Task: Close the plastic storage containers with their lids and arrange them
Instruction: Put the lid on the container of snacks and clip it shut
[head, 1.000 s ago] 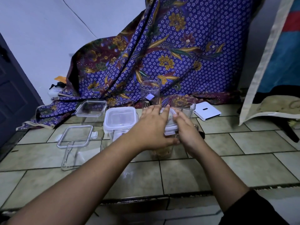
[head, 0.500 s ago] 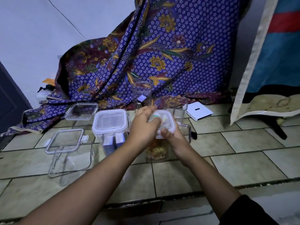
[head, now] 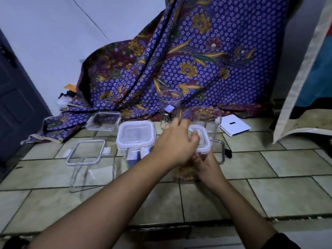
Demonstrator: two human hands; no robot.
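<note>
Curled over the near-left edge of a white-rimmed lid (head: 203, 140): the left grip (head: 177, 144), fingers bent and pinching the rim. Wrapped round the clear wall of the small container (head: 185, 174) just under that lid: the right grip (head: 206, 166), fingers closed on the plastic. Lid sitting on top of the container, between the two grips; whether clipped down, impossible to tell. Tan food visible through the wall below the left grip. All on a tiled floor (head: 287, 168).

Just left of the left grip, a larger square container (head: 135, 139) with its own white lid seated. Farther left, a near clear container (head: 86, 159) with clip tabs at its rim, and behind it a far clear container (head: 103, 121) at the edge of the cloth; lidded or open, hard to say through the clear plastic. Just right of the right grip, an open clear container (head: 220, 150), only its rim and far wall showing. Beyond both grips, a tall round clear jar (head: 169, 103) bearing a pale label, and beside it an open square container (head: 206, 115). Well to the right of the right grip, a flat white box (head: 235, 127). Draped behind everything, a purple floral batik cloth (head: 179, 60).
</note>
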